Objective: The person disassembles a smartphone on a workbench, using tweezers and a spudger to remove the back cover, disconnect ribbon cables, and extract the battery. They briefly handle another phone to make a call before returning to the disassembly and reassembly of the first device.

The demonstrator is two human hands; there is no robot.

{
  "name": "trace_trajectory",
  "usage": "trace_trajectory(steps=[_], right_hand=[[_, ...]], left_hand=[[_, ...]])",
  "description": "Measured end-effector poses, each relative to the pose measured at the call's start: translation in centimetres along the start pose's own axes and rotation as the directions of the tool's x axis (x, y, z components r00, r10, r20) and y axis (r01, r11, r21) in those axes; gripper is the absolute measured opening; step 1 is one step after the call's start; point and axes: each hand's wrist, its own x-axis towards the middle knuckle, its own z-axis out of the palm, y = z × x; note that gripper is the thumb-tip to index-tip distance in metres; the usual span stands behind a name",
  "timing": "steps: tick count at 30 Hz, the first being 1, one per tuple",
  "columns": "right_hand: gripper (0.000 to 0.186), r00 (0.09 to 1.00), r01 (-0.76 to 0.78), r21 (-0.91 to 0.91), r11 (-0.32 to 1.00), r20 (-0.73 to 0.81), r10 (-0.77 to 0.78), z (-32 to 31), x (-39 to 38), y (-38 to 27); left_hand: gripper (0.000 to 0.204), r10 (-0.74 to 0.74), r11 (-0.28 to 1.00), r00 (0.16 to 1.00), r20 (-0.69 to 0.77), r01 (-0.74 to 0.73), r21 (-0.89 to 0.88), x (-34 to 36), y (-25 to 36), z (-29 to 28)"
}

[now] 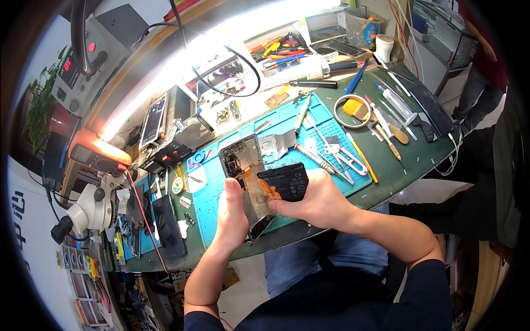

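My left hand [232,215] grips an opened smartphone body [241,153] by its left edge, thumb up along the side. The phone is tilted over the blue repair mat [215,193], with its circuit parts showing at the top and a bare metal bay below. In my right hand [323,203] is a flat black phone battery [287,181], pinched at its lower right side. An orange film strip [269,189] hangs from the battery's left edge, in front of the phone's bay. Whether the strip is still joined to the phone, I cannot tell.
Tweezers [326,140], a screwdriver [314,158] and a yellow stick [362,158] lie right of the phone. Farther right are a tape roll [337,110] and a syringe [395,103]. A multimeter [99,153] and a microscope part [88,208] stand left. Someone [486,71] stands at the far right.
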Motion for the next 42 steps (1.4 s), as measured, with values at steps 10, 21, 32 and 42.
trace_trajectory(steps=[10, 21, 32, 42], right_hand=[[0.027, 1.000, 0.018, -0.040, 0.999, 0.000, -0.018, -0.2, 0.2, -0.1], [0.030, 0.991, -0.134, 0.104, 0.986, 0.035, 0.131, -1.9, 0.2, -0.8], [0.038, 0.919, -0.351, 0.302, 0.886, 0.293, 0.264, -1.2, 0.3, -0.3], [0.022, 0.909, -0.097, 0.093, 0.991, 0.413, 0.050, -1.7, 1.6, -1.7]], left_hand=[[0.087, 0.030, 0.998, 0.998, -0.056, -0.027, 0.051, -0.1, 0.0, 0.2], [0.095, -0.078, 0.992, 0.997, 0.014, 0.079, -0.102, -1.0, 1.2, -1.5], [0.087, 0.175, 0.975, 0.982, 0.070, -0.183, 0.128, -1.6, 1.9, -3.3], [0.078, -0.028, 0.814, 0.940, 0.341, -0.176, 0.553, -2.0, 8.0, -3.2]])
